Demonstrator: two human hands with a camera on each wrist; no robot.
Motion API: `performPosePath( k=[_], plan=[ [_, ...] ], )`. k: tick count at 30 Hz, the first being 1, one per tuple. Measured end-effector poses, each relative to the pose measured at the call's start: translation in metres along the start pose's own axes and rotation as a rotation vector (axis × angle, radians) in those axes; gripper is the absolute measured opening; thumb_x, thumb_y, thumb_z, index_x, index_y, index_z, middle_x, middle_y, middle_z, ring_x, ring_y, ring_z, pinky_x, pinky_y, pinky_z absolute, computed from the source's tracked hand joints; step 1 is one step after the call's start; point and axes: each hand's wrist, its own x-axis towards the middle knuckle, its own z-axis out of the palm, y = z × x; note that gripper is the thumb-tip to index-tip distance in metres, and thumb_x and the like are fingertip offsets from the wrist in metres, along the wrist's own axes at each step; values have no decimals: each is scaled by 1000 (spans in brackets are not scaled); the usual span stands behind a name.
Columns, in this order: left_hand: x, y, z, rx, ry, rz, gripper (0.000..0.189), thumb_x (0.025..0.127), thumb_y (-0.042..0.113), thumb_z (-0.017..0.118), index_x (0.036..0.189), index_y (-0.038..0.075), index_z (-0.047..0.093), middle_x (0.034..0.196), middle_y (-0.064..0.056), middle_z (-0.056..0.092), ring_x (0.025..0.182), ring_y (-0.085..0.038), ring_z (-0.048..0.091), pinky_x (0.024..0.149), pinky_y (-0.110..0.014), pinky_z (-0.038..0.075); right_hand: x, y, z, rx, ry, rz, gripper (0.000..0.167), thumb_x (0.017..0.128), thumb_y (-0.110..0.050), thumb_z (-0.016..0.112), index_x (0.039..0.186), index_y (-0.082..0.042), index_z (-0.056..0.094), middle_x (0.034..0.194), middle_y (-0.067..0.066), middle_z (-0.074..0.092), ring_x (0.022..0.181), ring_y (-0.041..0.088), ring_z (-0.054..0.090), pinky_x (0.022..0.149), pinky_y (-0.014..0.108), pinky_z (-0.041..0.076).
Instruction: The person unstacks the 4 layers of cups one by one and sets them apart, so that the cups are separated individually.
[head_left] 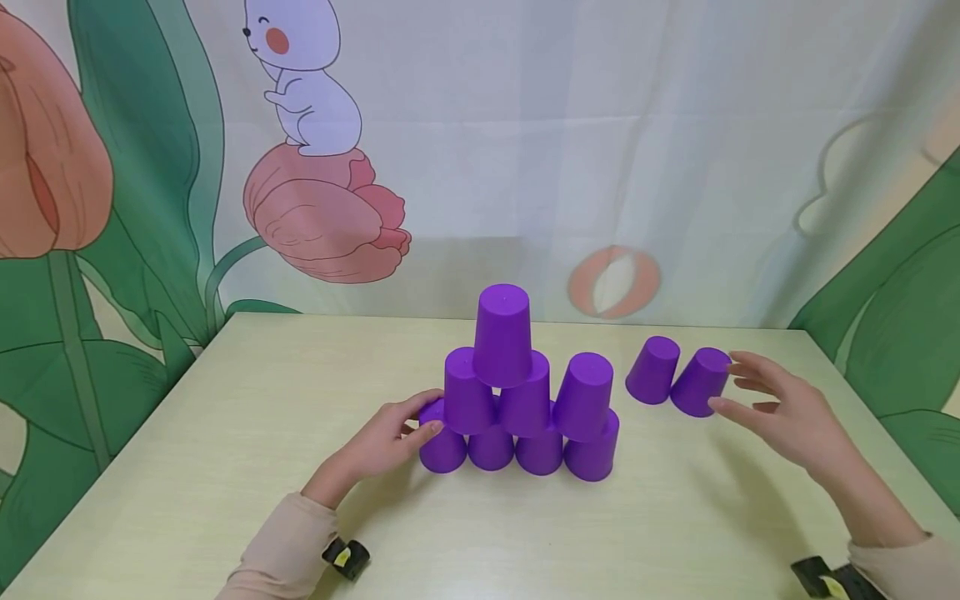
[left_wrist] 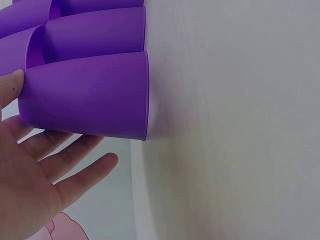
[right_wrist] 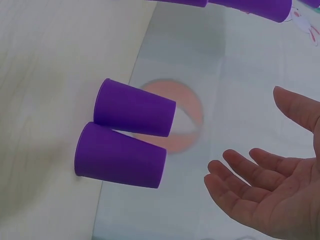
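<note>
Currently, the left hand (head_left: 378,442) is at the stack (head_left: 527,408) of purple upside-down cups, with its thumb and fingers on opposite sides of the leftmost bottom cup (head_left: 442,454). The thumb touches that cup near its upturned base, while the fingers lie loosely extended rather than wrapped tight.

To the right of the stack, a nearer cup (head_left: 701,382) and a farther cup (head_left: 652,371) stand side by side, also upside down, on the pale table (head_left: 525,542). The right hand (head_left: 791,421) is just beside the nearer cup, its thumb and fingers apart and holding nothing.

Only the head view shows the stack whole: four cups at the bottom, three above, and a top cup (head_left: 502,333) over the left two of that middle row. The left wrist view adds the palm and the spread fingers, some partly hidden behind the cup, whose rim rests on the table. From the head, the right fingertips overlap the nearer cup; the right wrist view shows a gap between them and both cups.
</note>
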Motion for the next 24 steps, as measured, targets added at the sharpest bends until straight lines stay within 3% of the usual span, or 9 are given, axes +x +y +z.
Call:
performPosePath(
  k=[9,17,24],
  plan=[
    [1,-2,0,0,-1,4,43,94,20,50,132,1,43,114,-11,59,99,-21,56,79,-36,48,-4,-14,3,5,23,-77,63,85,-27,65,136,0,37,121,25,51,110,39,47,76,19,43],
    [1,-5,1,2,-2,6,41,94,19,50,131,2,43,113,-10,59,98,-21,57,78,-37,48,-3,-29,13,17,27,-154,61,84,-22,67,134,-1,40,122,21,52,108,35,50,76,14,42],
    [1,-5,1,2,-1,4,41,95,20,50,131,2,44,112,-10,60,98,-21,57,79,-36,48,-3,-41,22,47,37,-232,58,81,-19,70,132,-6,45,120,16,55,103,22,53,78,12,42]
  ],
)
